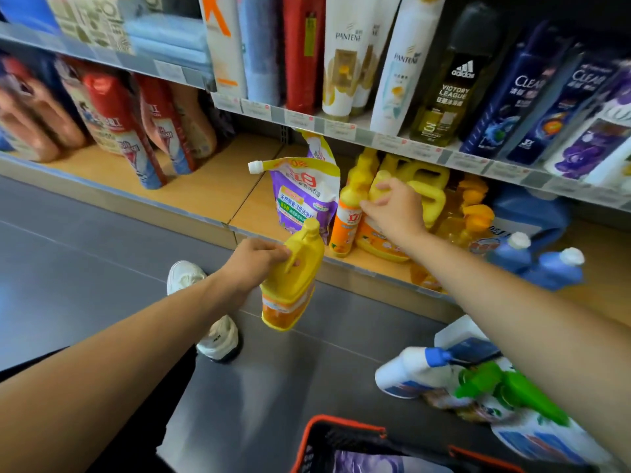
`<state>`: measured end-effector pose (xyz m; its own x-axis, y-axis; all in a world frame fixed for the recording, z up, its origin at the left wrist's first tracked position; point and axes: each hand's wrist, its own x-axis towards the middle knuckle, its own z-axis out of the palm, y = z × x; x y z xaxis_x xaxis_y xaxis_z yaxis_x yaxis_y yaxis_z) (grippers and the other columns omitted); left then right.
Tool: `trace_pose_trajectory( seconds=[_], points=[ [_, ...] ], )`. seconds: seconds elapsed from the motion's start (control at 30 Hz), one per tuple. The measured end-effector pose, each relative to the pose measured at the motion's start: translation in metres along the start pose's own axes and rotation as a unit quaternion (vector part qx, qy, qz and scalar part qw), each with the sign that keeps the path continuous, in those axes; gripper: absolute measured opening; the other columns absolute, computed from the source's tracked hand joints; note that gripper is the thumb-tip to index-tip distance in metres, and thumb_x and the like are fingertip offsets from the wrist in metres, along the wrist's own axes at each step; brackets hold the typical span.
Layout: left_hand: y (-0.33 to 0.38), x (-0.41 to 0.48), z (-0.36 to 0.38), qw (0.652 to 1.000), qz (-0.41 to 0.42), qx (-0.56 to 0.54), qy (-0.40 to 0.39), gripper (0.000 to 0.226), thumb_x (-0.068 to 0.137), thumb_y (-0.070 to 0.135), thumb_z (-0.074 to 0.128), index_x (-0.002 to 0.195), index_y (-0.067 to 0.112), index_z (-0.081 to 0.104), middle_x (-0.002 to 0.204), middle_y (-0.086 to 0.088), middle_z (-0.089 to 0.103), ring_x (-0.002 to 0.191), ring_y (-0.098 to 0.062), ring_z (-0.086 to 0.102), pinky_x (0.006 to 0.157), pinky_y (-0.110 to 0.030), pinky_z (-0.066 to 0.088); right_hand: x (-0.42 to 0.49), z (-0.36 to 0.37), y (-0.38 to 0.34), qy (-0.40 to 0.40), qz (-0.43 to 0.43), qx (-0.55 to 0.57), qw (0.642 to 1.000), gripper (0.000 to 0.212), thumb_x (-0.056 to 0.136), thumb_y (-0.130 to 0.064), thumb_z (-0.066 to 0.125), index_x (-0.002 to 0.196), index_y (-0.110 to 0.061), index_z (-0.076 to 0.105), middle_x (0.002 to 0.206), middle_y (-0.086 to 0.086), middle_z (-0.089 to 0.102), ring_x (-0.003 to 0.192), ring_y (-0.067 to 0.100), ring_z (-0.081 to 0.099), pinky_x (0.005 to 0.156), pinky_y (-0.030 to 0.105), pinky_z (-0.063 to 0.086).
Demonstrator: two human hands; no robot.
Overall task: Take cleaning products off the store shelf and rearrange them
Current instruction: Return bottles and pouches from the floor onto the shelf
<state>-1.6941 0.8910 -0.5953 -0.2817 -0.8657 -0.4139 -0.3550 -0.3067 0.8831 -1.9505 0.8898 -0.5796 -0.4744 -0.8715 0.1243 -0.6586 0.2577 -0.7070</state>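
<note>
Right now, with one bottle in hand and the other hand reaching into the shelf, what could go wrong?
1. The right hand grips a yellow jug packed among others; pulling it may topple the orange bottle and leaning purple pouch beside it.
2. The left hand holds a yellow bottle by its handle over the floor; a slip would drop it.
3. Spray bottles lie on the floor nearby, easy to step on.
</note>
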Motion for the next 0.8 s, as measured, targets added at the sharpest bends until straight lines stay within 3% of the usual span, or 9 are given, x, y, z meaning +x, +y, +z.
trace_pose_trajectory(
  seconds=[0.07, 0.13, 0.17, 0.23, 0.33, 0.5, 0.6, 0.7, 0.8],
  points=[
    [0.013, -0.002, 0.013, 0.999, -0.013, -0.047, -0.014, 0.012, 0.098, 0.013, 0.063, 0.098, 0.009, 0.075, 0.103, -0.010, 0.073, 0.098, -0.024, 0.064, 0.090, -0.038, 0.054, -0.046, 0.000, 0.019, -0.101, 0.014, 0.081, 0.991, 0.045, 0.076, -0.021, 0.087, 0.114, -0.017, 0.064, 0.087, 0.000, 0.070, 0.074, 0.013, 0.065, 0.075, 0.034, 0.053],
    [0.028, -0.005, 0.028, 0.995, -0.025, -0.085, -0.043, 0.022, 0.098, 0.014, 0.063, 0.114, 0.001, 0.069, 0.108, -0.014, 0.069, 0.097, -0.024, 0.062, 0.086, -0.035, 0.053, -0.097, 0.005, 0.039, -0.224, 0.035, 0.135, 0.965, 0.062, 0.070, -0.022, 0.091, 0.124, -0.023, 0.060, 0.104, -0.003, 0.066, 0.085, 0.009, 0.065, 0.077, 0.030, 0.052],
    [0.035, -0.007, 0.036, 0.991, -0.032, -0.110, -0.062, 0.027, 0.098, 0.014, 0.062, 0.119, -0.002, 0.066, 0.110, -0.015, 0.068, 0.099, -0.025, 0.062, 0.089, -0.036, 0.052, -0.116, 0.008, 0.049, -0.245, 0.047, 0.151, 0.956, 0.073, 0.068, -0.024, 0.093, 0.131, -0.025, 0.056, 0.115, -0.002, 0.064, 0.096, 0.011, 0.065, 0.081, 0.029, 0.053],
    [0.048, -0.011, 0.050, 0.981, -0.036, -0.162, -0.101, 0.024, 0.097, 0.013, 0.062, 0.119, 0.003, 0.064, 0.111, -0.017, 0.064, 0.101, -0.027, 0.060, 0.095, -0.038, 0.051, -0.138, 0.015, 0.060, -0.211, 0.057, 0.194, 0.956, 0.086, 0.064, -0.027, 0.095, 0.137, -0.027, 0.050, 0.130, -0.003, 0.060, 0.112, 0.015, 0.062, 0.093, 0.032, 0.054],
    [0.061, -0.016, 0.071, 0.961, -0.043, -0.235, -0.139, 0.021, 0.097, 0.008, 0.061, 0.117, 0.006, 0.061, 0.110, -0.019, 0.060, 0.100, -0.027, 0.059, 0.090, -0.035, 0.055, -0.143, 0.021, 0.056, -0.085, 0.066, 0.241, 0.965, 0.094, 0.053, -0.035, 0.096, 0.136, -0.025, 0.052, 0.131, -0.002, 0.061, 0.117, 0.016, 0.061, 0.097, 0.036, 0.054],
    [0.073, -0.015, 0.105, 0.937, -0.035, -0.289, -0.194, 0.014, 0.097, 0.001, 0.056, 0.110, 0.000, 0.062, 0.098, -0.016, 0.067, 0.090, -0.025, 0.069, 0.090, -0.037, 0.058, -0.133, 0.015, 0.050, 0.114, 0.106, 0.150, 0.976, 0.091, 0.052, -0.037, 0.098, 0.130, -0.015, 0.055, 0.127, 0.007, 0.063, 0.119, 0.027, 0.057, 0.097, 0.038, 0.047],
    [0.075, -0.003, 0.113, 0.930, -0.020, -0.291, -0.222, 0.018, 0.098, 0.000, 0.056, 0.114, 0.000, 0.063, 0.102, -0.013, 0.074, 0.096, -0.024, 0.073, 0.089, -0.037, 0.061, -0.114, 0.004, 0.064, 0.122, 0.095, 0.158, 0.975, 0.069, 0.058, -0.038, 0.096, 0.116, -0.015, 0.066, 0.115, 0.008, 0.072, 0.106, 0.030, 0.065, 0.088, 0.042, 0.054],
    [0.068, 0.013, 0.110, 0.954, 0.017, -0.192, -0.229, 0.027, 0.099, 0.006, 0.058, 0.124, 0.008, 0.066, 0.118, -0.007, 0.075, 0.107, -0.020, 0.072, 0.082, -0.030, 0.060, -0.094, -0.007, 0.085, 0.093, 0.091, 0.173, 0.976, 0.056, 0.059, -0.030, 0.096, 0.107, -0.015, 0.070, 0.106, 0.007, 0.075, 0.094, 0.027, 0.069, 0.077, 0.033, 0.054],
    [0.044, 0.031, 0.102, 0.993, 0.021, -0.073, -0.095, 0.012, 0.094, 0.008, 0.067, 0.104, 0.013, 0.073, 0.106, -0.008, 0.075, 0.097, -0.022, 0.069, 0.075, -0.028, 0.058, -0.079, -0.012, 0.103, 0.070, 0.098, 0.181, 0.976, 0.061, 0.058, -0.027, 0.097, 0.111, -0.015, 0.069, 0.111, 0.007, 0.074, 0.099, 0.025, 0.068, 0.080, 0.031, 0.052]
  ],
)
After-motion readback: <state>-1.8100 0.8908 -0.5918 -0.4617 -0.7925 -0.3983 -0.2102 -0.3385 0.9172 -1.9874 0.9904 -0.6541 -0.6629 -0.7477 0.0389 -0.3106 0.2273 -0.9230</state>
